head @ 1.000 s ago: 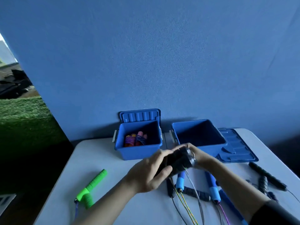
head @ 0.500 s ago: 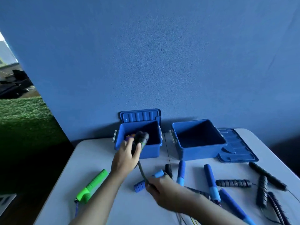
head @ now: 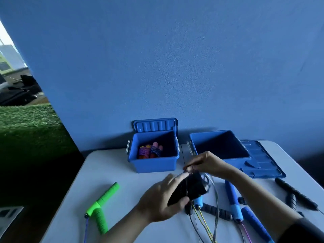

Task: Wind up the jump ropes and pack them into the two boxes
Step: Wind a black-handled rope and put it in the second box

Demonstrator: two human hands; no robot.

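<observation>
The winding step is in hand: the left hand [head: 162, 199] grips a pair of black foam-covered jump-rope handles [head: 188, 190] held side by side above the white counter [head: 105, 172], its fingers curled round them, while the right hand [head: 206, 163] pinches a thin grey cord [head: 216, 199] just above the handles' far end, seemingly laying a turn over them. Loose cord hangs from the bundle toward six o'clock, so by my reading the wind is only partly done. At eleven o'clock from the hands stands the small blue plastic box with its lid propped up behind [head: 154, 163], already holding wound ropes with pink and orange handles [head: 150, 151]. At one o'clock sits the second, wider blue plastic box [head: 194, 139], whose inside looks dark and shows nothing; its flat blue lid [head: 263, 162] lies just beside it at three o'clock. Unwound ropes remain: green plastic handles [head: 102, 206] at nine o'clock, blue handles [head: 234, 200] and black ribbed handles [head: 296, 194] at four o'clock. The next move likely calls for keeping the cord taut, wrapping the slack round the black handles, then carrying the bundle to a box.
</observation>
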